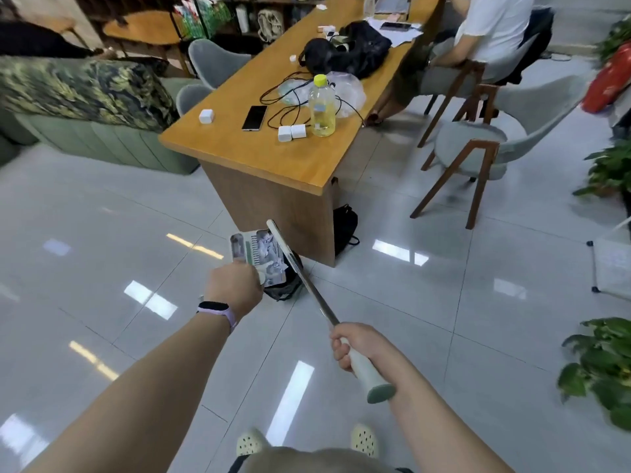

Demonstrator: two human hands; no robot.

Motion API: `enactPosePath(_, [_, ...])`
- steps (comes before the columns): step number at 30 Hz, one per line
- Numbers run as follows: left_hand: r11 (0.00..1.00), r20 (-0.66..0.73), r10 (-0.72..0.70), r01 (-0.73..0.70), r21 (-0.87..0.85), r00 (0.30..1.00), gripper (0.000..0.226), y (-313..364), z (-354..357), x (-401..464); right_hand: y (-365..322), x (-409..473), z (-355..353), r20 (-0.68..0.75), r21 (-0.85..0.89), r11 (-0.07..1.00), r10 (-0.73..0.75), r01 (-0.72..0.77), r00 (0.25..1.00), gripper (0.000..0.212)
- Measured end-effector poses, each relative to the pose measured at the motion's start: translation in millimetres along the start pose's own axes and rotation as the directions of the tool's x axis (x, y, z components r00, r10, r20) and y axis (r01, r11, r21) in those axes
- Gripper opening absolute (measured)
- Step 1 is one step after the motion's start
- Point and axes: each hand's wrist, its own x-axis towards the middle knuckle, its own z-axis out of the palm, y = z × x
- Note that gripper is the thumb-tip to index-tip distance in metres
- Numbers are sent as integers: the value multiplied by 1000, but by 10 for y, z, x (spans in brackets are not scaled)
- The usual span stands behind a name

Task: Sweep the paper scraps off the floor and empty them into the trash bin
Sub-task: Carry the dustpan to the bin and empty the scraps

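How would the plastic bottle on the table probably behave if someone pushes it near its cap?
The plastic bottle stands upright and is tall and narrow, so a push near its yellow cap would probably tip it. It looks only about one third full of yellowish liquid, so it is likely light. Once on its side, its round body might roll along the table.

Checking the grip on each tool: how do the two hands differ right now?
The left hand reaches far forward, gripping the dustpan above the trash bin; the right hand stays nearer, wrapped round the broom handle. Only the left wrist wears a band. Both grip firmly.
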Motion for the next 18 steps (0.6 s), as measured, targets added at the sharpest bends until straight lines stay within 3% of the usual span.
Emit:
enactPosePath(4, [998, 37, 18, -20, 54, 999, 19, 166, -112, -199, -53, -65, -143, 25, -16, 1000, 20, -19, 1000, 17])
enactPosePath(18, [980, 63, 130, -138, 146, 989, 19, 441, -218, -388, 121, -231, -419, 44, -33, 997, -62, 63, 997, 14])
